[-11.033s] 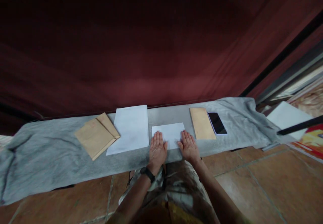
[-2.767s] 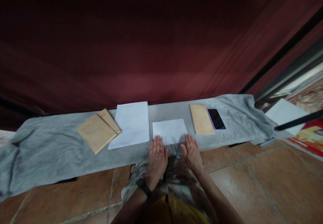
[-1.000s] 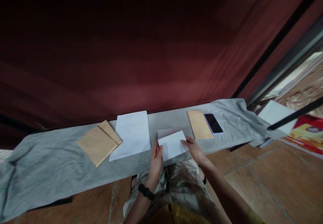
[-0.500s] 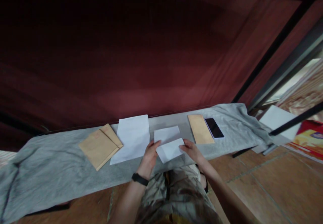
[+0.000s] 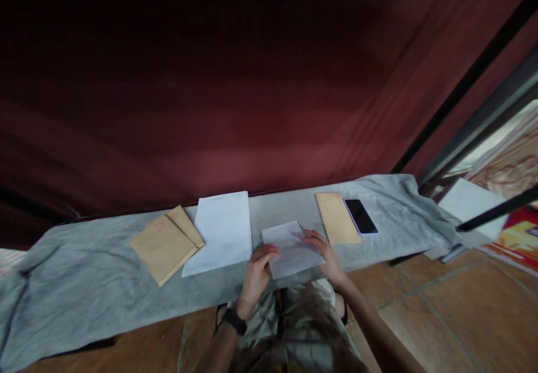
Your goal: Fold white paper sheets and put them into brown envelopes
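Note:
A white sheet of paper (image 5: 294,266) lies at a slant in front of me, low over the near part of the grey cloth, with a faint crease across it. My left hand (image 5: 257,272) is at its left edge, fingers bent over the top of the paper and thumb hidden. My right hand (image 5: 327,255) grips the right edge, fingers curled onto the sheet. To the left is a stack of larger white paper (image 5: 221,230). A brown envelope (image 5: 338,219) lies just beyond my right hand.
Brown envelopes (image 5: 163,247) overlap the paper stack's left side. A phone (image 5: 361,216) sits right of the single envelope. Grey cloth (image 5: 84,289) covers the narrow bench, wrinkled at both ends. A dark red curtain (image 5: 252,109) hangs behind; tiled floor (image 5: 420,305) is in front.
Earlier both hands lay flat at the folded paper's near edge. They then lifted it and opened the fold. The paper now lies more spread out, with my fingers over its sides.

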### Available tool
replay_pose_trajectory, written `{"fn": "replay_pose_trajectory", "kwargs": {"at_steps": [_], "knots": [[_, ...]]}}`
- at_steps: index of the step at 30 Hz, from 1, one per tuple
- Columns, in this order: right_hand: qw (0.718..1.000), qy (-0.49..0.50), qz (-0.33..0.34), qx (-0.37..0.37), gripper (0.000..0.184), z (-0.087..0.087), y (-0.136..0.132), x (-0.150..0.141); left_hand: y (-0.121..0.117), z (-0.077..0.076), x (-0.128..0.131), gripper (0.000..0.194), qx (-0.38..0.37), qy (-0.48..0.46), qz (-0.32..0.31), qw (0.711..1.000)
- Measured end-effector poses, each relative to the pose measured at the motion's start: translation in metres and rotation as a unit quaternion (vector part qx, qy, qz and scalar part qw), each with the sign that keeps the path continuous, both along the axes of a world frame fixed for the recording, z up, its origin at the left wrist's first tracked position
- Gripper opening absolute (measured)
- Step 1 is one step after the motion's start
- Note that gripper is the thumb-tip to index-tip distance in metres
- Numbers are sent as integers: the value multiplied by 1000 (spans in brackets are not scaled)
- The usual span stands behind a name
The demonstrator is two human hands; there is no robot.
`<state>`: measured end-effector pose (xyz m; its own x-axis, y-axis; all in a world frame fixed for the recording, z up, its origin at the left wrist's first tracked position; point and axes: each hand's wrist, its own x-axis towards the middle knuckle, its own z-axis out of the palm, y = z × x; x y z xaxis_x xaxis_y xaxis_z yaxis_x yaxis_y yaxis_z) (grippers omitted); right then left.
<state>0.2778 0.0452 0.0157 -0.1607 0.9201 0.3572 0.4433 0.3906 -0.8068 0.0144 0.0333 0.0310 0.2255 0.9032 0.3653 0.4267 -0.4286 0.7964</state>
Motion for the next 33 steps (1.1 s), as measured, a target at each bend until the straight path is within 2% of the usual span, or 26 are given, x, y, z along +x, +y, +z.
{"fn": "replay_pose_trajectory", "kwargs": {"at_steps": [2,4,8,13,17,19,23,27,30,33], "knots": [[999,-51,10,14,37,-17,-22,6,-15,-11,-2,54,-1,62,-31,998],[996,-84,29,28,48,-29,-41,13,-25,-15,-5,56,-12,118,-57,991],[987,-141,64,42,54,-35,-57,23,-30,-18,-5,57,-49,160,-32,985],[981,-184,61,16,56,-29,-44,17,-17,-19,-2,60,-62,115,-24,991],[982,-185,31,-5,47,-24,-25,2,1,-13,-4,60,-64,79,0,995],[982,-185,27,-14,47,-23,-21,-3,4,-11,-7,60,-71,91,-17,993],[984,-173,47,-6,57,-27,-27,2,-11,-13,-16,66,-81,126,-67,986],[985,-163,48,28,55,-35,-41,15,-33,-17,-24,65,-85,135,-80,984],[987,-151,36,38,48,-36,-43,20,-34,-14,-24,53,-99,106,-65,987],[990,-138,20,21,39,-34,-39,18,-25,-11,-18,39,-132,32,-22,991]]}}
